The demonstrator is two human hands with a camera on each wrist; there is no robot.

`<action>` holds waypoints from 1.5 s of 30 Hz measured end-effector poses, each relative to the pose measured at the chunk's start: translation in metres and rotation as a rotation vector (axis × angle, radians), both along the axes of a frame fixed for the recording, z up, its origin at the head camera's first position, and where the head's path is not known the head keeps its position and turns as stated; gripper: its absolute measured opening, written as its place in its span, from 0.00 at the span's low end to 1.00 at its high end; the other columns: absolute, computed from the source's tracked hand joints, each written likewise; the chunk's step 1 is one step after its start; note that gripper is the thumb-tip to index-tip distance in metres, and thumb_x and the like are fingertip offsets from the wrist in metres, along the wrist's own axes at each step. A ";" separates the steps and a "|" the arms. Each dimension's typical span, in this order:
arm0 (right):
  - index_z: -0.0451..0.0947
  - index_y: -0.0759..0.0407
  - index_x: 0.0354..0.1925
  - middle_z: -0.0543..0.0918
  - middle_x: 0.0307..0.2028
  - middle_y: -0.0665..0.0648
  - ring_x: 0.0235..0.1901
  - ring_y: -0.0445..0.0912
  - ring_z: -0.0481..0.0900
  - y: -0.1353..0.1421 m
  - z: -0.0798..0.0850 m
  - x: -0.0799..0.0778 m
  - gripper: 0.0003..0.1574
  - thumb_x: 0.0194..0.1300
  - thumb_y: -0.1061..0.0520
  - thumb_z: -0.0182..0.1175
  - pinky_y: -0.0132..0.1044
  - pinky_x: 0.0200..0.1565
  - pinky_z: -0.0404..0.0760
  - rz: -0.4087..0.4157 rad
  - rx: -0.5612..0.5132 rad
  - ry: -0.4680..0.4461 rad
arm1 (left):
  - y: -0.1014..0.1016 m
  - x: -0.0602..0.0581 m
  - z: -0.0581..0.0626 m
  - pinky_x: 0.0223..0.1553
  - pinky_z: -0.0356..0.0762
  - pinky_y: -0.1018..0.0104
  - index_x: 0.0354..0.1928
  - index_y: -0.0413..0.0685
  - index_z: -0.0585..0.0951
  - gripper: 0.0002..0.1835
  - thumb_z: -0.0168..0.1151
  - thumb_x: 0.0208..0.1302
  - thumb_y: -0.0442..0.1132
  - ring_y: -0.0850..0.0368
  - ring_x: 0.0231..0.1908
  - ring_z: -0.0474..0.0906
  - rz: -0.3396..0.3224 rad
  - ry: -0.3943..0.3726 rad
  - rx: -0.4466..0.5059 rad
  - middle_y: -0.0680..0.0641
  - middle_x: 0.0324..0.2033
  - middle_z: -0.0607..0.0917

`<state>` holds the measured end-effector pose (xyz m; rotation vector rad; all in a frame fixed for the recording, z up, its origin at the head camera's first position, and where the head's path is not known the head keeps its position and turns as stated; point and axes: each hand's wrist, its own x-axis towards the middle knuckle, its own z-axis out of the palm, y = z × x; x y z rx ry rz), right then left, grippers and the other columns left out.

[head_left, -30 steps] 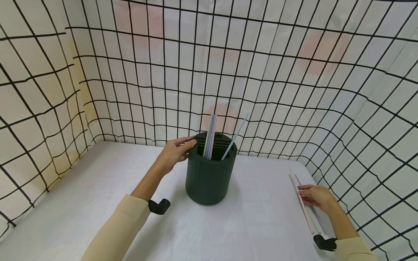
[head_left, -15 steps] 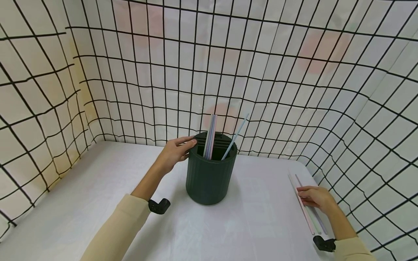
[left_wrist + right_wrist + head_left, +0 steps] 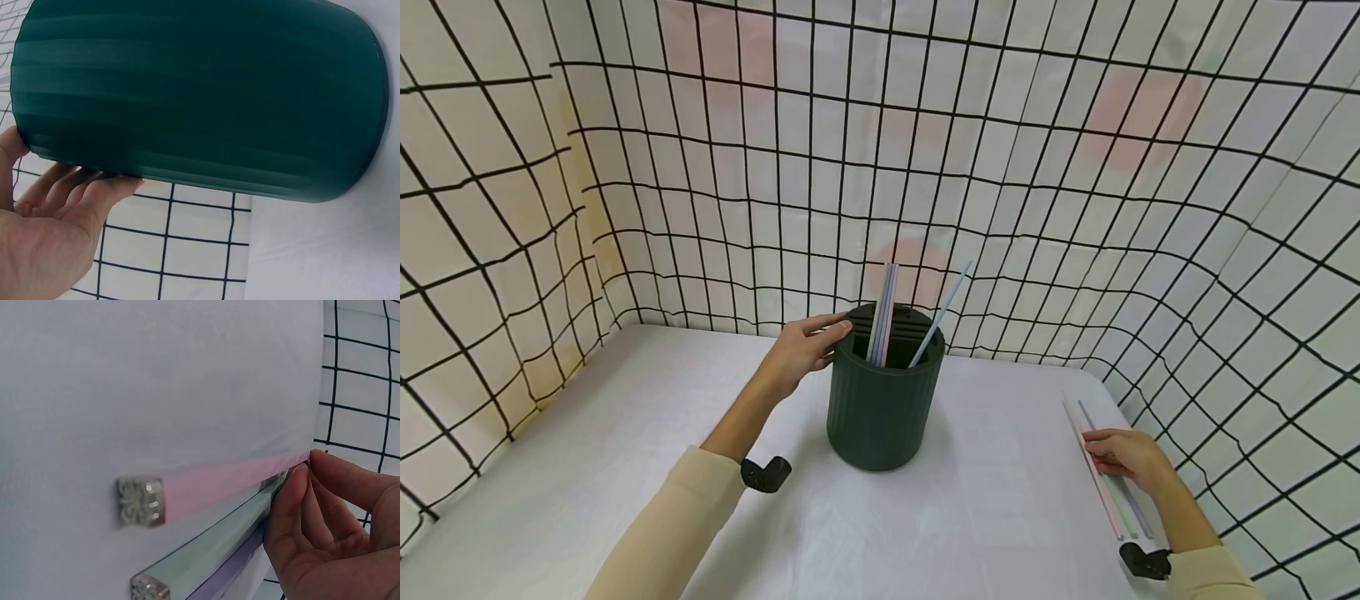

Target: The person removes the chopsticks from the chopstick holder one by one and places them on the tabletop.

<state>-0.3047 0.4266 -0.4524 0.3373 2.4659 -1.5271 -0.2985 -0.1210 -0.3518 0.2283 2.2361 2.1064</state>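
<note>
A dark green, ribbed chopstick holder [image 3: 880,421] stands upright on the table. My left hand [image 3: 797,354] holds its left side at the rim; the left wrist view shows fingers [image 3: 56,184] partly hidden behind the wall. Several pastel chopsticks [image 3: 882,317] stand bunched in the holder, and a light blue chopstick [image 3: 942,312] leans right, apart from them. At the table's right side, my right hand [image 3: 1126,454] pinches a pink chopstick [image 3: 219,487] with a silver ornamental end between thumb and fingertips. A green chopstick [image 3: 212,550] and a purple chopstick [image 3: 234,569] lie beneath that hand.
A black wire grid [image 3: 895,177] over white sheeting rises behind the table and along both sides. Its right side runs close to my right forearm. The white tabletop [image 3: 992,492] stretches between the holder and the chopsticks on the right. Black cameras [image 3: 766,475] sit at both wrists.
My right hand has shifted only very slightly at the pink chopstick. My left hand, the holder and the chopsticks in it look the same.
</note>
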 end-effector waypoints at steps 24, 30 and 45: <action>0.73 0.75 0.64 0.89 0.42 0.50 0.37 0.40 0.89 -0.048 0.044 -0.002 0.33 0.71 0.53 0.65 0.34 0.44 0.89 0.044 0.088 0.188 | -0.001 -0.001 0.001 0.64 0.77 0.53 0.71 0.49 0.74 0.31 0.64 0.71 0.53 0.47 0.65 0.77 -0.002 0.001 -0.016 0.42 0.66 0.78; 0.75 0.70 0.63 0.89 0.43 0.53 0.38 0.40 0.90 -0.108 0.092 -0.006 0.31 0.70 0.52 0.66 0.33 0.46 0.88 0.113 0.063 0.296 | 0.000 -0.001 0.001 0.64 0.77 0.53 0.71 0.49 0.74 0.30 0.64 0.71 0.53 0.47 0.65 0.77 -0.004 -0.004 -0.013 0.42 0.66 0.78; 0.76 0.66 0.62 0.88 0.41 0.53 0.39 0.45 0.89 -0.218 0.157 0.002 0.26 0.70 0.57 0.65 0.33 0.49 0.88 0.209 -0.120 0.444 | -0.001 -0.001 0.000 0.64 0.77 0.53 0.71 0.49 0.74 0.31 0.64 0.71 0.53 0.47 0.65 0.77 -0.004 -0.004 -0.008 0.42 0.66 0.78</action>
